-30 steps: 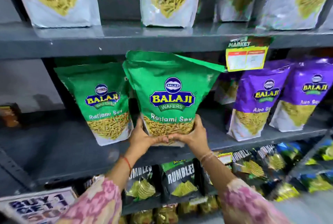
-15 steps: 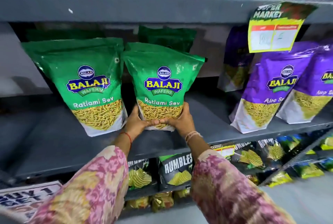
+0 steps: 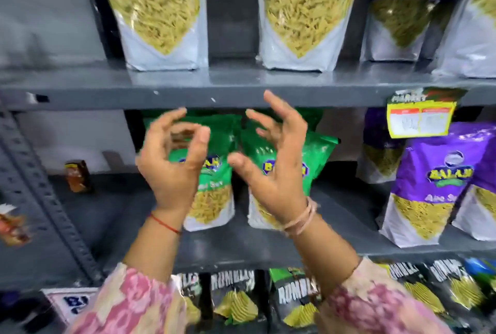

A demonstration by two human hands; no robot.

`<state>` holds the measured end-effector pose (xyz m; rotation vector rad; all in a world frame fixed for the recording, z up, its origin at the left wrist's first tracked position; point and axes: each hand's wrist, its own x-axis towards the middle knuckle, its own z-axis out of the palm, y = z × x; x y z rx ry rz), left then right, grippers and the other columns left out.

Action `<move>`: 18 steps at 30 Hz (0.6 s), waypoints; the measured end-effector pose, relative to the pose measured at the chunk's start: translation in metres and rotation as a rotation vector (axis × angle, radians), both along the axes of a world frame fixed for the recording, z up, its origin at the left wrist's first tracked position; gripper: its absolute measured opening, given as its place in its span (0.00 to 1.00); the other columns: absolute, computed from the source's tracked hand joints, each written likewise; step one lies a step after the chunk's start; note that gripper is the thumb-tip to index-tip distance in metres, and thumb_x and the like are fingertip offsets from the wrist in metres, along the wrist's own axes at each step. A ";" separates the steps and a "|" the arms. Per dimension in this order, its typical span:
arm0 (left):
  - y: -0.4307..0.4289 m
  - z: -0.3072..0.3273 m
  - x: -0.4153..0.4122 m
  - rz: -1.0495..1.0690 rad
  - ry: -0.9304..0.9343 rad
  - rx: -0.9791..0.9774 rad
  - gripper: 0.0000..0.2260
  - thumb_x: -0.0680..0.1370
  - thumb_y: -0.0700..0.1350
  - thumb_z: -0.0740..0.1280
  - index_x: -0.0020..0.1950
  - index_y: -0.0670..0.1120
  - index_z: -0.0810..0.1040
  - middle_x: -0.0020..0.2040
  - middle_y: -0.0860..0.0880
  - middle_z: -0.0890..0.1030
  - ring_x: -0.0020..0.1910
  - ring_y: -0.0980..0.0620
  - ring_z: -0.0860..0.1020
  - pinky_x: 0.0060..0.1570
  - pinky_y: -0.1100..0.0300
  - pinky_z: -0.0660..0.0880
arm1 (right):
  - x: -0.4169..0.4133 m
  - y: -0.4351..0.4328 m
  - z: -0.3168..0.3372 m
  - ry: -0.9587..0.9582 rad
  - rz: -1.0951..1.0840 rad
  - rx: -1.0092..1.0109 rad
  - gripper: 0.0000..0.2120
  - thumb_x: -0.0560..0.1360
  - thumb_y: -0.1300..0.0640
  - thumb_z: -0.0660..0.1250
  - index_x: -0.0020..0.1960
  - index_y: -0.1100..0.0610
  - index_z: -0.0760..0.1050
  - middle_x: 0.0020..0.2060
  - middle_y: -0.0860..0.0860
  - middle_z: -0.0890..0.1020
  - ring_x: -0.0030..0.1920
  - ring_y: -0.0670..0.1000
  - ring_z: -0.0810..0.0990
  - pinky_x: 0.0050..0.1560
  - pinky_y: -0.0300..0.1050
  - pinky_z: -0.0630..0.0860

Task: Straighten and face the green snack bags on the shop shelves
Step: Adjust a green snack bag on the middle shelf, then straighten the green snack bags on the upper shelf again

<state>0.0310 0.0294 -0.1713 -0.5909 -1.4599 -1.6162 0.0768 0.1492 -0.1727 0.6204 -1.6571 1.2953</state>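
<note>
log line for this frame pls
left hand: open, empty | right hand: open, empty | green bags: upright on middle shelf, facing out

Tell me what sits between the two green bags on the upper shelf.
Nothing: the head view shows only bare dark shelf backing between the left green bag and the right green bag.
</note>
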 end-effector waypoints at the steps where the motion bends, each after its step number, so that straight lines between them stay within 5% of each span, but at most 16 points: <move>1: -0.012 0.022 -0.004 0.035 0.042 0.032 0.13 0.68 0.56 0.69 0.49 0.56 0.71 0.37 0.67 0.81 0.37 0.65 0.78 0.41 0.71 0.72 | -0.004 -0.007 0.024 -0.011 0.028 -0.016 0.33 0.64 0.41 0.70 0.64 0.48 0.59 0.63 0.42 0.64 0.63 0.53 0.74 0.59 0.42 0.72; 5: -0.058 0.094 -0.042 0.194 0.002 0.045 0.18 0.66 0.51 0.72 0.54 0.53 0.71 0.46 0.59 0.77 0.47 0.60 0.75 0.49 0.60 0.74 | -0.044 -0.024 0.105 -0.166 -0.007 0.025 0.33 0.66 0.50 0.73 0.65 0.54 0.60 0.60 0.46 0.67 0.60 0.48 0.72 0.60 0.44 0.72; 8: -0.075 0.136 -0.071 0.160 -0.258 -0.077 0.15 0.68 0.44 0.72 0.52 0.45 0.73 0.49 0.51 0.76 0.53 0.52 0.72 0.43 0.75 0.68 | -0.082 -0.028 0.153 -0.398 0.043 0.065 0.34 0.66 0.54 0.74 0.65 0.60 0.61 0.53 0.48 0.68 0.56 0.47 0.70 0.53 0.34 0.70; 10: -0.082 0.152 -0.092 -0.032 -0.503 -0.142 0.12 0.69 0.43 0.71 0.50 0.45 0.73 0.52 0.53 0.76 0.59 0.49 0.71 0.46 0.74 0.71 | -0.107 -0.026 0.171 -0.608 0.116 0.122 0.41 0.60 0.49 0.77 0.66 0.63 0.64 0.53 0.52 0.72 0.53 0.48 0.72 0.41 0.29 0.73; 12: -0.093 0.162 -0.118 -0.209 -0.731 -0.227 0.29 0.64 0.47 0.74 0.61 0.39 0.70 0.65 0.45 0.72 0.67 0.43 0.68 0.62 0.56 0.69 | -0.140 -0.024 0.175 -0.768 0.074 0.166 0.44 0.60 0.49 0.77 0.67 0.68 0.62 0.62 0.60 0.72 0.61 0.54 0.73 0.58 0.37 0.74; 14: -0.102 0.162 -0.138 -0.258 -0.805 -0.302 0.26 0.59 0.48 0.78 0.53 0.43 0.73 0.53 0.47 0.76 0.59 0.45 0.74 0.52 0.54 0.72 | -0.172 -0.023 0.174 -0.839 0.045 0.126 0.33 0.65 0.56 0.75 0.64 0.68 0.66 0.64 0.59 0.72 0.65 0.56 0.71 0.66 0.50 0.70; 16: -0.104 0.159 -0.151 -0.317 -0.785 -0.319 0.13 0.63 0.43 0.76 0.41 0.45 0.74 0.33 0.52 0.82 0.40 0.54 0.79 0.39 0.62 0.72 | -0.189 -0.024 0.170 -0.909 0.099 0.123 0.24 0.60 0.56 0.78 0.51 0.61 0.74 0.59 0.57 0.77 0.63 0.57 0.74 0.62 0.51 0.72; 18: -0.102 0.156 -0.156 -0.334 -0.753 -0.326 0.05 0.69 0.36 0.70 0.38 0.43 0.75 0.30 0.52 0.83 0.35 0.56 0.80 0.43 0.61 0.75 | -0.203 -0.024 0.167 -0.898 0.110 0.129 0.24 0.52 0.53 0.81 0.40 0.59 0.73 0.56 0.60 0.80 0.60 0.59 0.77 0.59 0.53 0.73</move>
